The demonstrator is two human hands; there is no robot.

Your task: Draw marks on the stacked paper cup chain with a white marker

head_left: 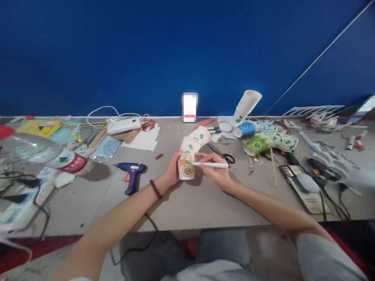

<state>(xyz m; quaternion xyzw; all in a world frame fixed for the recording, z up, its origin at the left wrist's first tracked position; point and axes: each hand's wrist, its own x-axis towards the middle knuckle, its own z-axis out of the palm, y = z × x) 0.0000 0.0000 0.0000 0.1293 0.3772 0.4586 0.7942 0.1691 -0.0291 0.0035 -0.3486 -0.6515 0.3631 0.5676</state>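
Note:
A curved chain of white paper cups [191,145] with green prints stands at the middle of the table. Its nearest cup has an orange-coloured patch around a round green emblem. My left hand [172,169] wraps round the left side of that cup. Pinched in my right hand [215,171] is a white marker [215,165], its tip at the cup's right side. Behind my right hand lie black-handled scissors [229,158]. To the left of my left hand is a blue glue gun [133,174] with a small red light.
A large bottle [70,160] lies at the left. Blue [247,128] and green [259,144] cup chains and a tall cup stack [247,105] are at the right. A phone [190,107] stands at the back. A mouse [307,182] and cables lie at the right.

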